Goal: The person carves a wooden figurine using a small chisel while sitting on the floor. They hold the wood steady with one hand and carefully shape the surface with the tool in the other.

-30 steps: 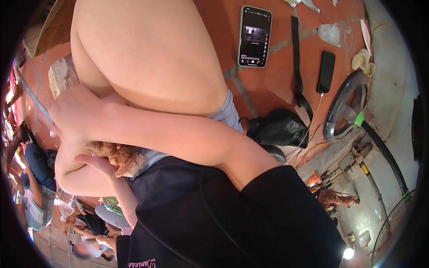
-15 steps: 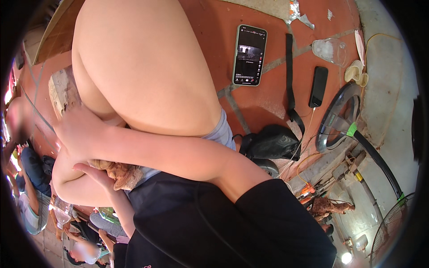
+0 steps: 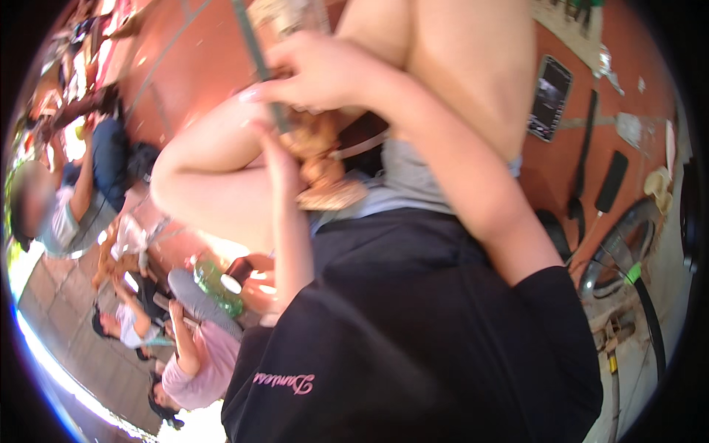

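Note:
A carved wooden figure (image 3: 319,148), light brown with a flat pale base, leans in my lap between my legs. My left hand (image 3: 277,151) lies along its left side, fingers against the wood and partly hidden. Above the figure, my right hand (image 3: 314,74) is closed around a long, thin grey-green tool (image 3: 251,40). This tool slants down past my fingers toward the carving's upper end. Motion smears both hands, and the exact kind of tool cannot be made out.
A wooden block (image 3: 284,16) stands beyond my right hand. On the red tiles at right lie a phone (image 3: 550,100), a black strap (image 3: 587,148), a second phone (image 3: 611,181) and a plastic cup (image 3: 629,129). A round fan part (image 3: 620,247) leans there. Several people sit at left, near a green bottle (image 3: 221,288).
The view has swung left, so the scene sits further right. My right hand has lifted off the carving's near side, and more of the figure and the long tool now show.

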Demonstrator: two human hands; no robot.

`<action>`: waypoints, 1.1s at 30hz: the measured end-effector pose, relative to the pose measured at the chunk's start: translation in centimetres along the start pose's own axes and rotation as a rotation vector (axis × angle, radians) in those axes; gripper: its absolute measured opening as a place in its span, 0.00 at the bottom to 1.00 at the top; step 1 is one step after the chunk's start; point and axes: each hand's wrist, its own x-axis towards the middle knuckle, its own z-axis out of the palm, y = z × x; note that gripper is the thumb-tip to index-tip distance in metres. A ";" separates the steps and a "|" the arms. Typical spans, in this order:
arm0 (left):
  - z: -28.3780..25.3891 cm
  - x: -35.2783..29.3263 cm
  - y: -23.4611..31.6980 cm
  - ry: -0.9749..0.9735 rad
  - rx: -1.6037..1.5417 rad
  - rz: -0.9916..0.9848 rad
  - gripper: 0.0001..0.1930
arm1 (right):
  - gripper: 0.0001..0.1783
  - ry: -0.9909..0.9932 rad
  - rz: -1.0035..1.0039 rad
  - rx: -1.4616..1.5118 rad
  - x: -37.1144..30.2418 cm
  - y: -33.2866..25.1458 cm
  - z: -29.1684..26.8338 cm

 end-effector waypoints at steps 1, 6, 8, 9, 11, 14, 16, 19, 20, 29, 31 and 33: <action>-0.2 0.0 -0.3 -0.071 -0.058 -0.008 0.45 | 0.23 0.063 -0.093 -0.194 -0.1 0.5 0.2; 0.8 -0.8 0.7 -0.196 -0.149 0.093 0.40 | 0.19 0.181 0.050 0.034 1.2 0.5 0.1; 0.4 -0.5 0.4 -0.165 -0.149 0.074 0.40 | 0.18 -0.090 0.107 0.185 0.9 0.1 0.0; 0.5 -0.3 0.4 -0.153 -0.146 0.068 0.40 | 0.18 -0.051 0.123 0.116 0.7 -0.1 0.0; 0.6 -0.8 0.7 -0.186 -0.134 0.103 0.40 | 0.16 0.026 0.162 -0.023 0.6 -0.3 0.3; 0.9 -1.7 1.9 -0.255 -0.093 0.062 0.40 | 0.15 0.243 0.045 0.208 1.8 0.5 0.4; 0.9 -1.9 2.1 -0.285 -0.006 0.166 0.41 | 0.14 0.078 0.130 0.128 1.5 0.4 0.1; 0.8 -1.9 2.3 -0.293 0.045 0.219 0.41 | 0.12 -0.009 0.166 0.144 1.0 -0.7 0.1; 0.7 -1.9 2.2 -0.295 0.037 0.217 0.41 | 0.12 0.135 0.123 0.221 1.4 0.0 0.4; -0.2 -0.5 0.7 -0.351 -0.098 0.129 0.39 | 0.12 0.013 0.092 0.248 1.2 0.3 0.1; -0.4 -0.3 0.5 -0.355 -0.104 0.120 0.39 | 0.13 0.031 0.083 0.223 1.3 0.7 0.0; -0.4 -0.3 0.6 -0.332 -0.111 0.125 0.38 | 0.09 0.177 0.054 0.404 1.6 -0.1 0.3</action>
